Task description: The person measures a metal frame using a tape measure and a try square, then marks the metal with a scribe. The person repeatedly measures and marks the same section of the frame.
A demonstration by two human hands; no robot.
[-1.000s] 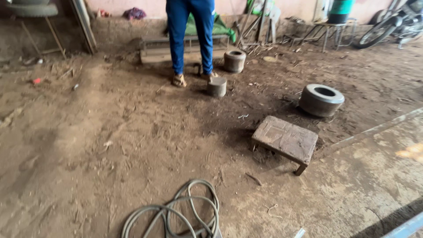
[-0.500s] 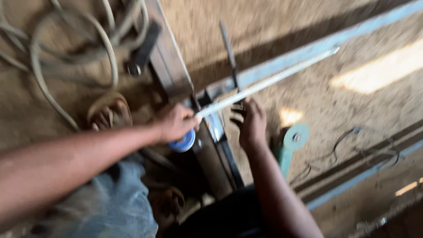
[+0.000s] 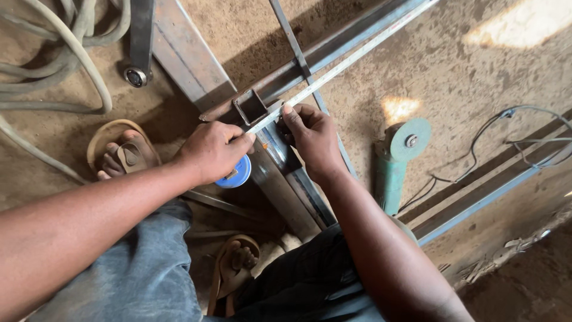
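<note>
- The left hand [image 3: 211,152] is closed around a blue tape case [image 3: 236,173], its fingers curled over the case and pinching the tape [image 3: 339,67] where it leaves the case.
- The right hand [image 3: 313,140] has its fingers bent, the thumb tip pressing the tape down onto a steel tube [image 3: 280,173]; whether it holds anything else I cannot tell.
- The tape runs from the hands up and right, along a long steel bar [image 3: 333,50] lying on the dirt floor [image 3: 476,77].
- The tube's square open end [image 3: 250,109] shows just above the hands, between them.
- A green grinder [image 3: 396,161] lies on the floor to the right of the right hand, disc upward, near it but apart, its cable [image 3: 506,116] trailing right.
- A hose [image 3: 65,65] is coiled at top left.
- Sandalled feet show: one [image 3: 122,152] left of the left hand, one [image 3: 233,268] below the tube.
</note>
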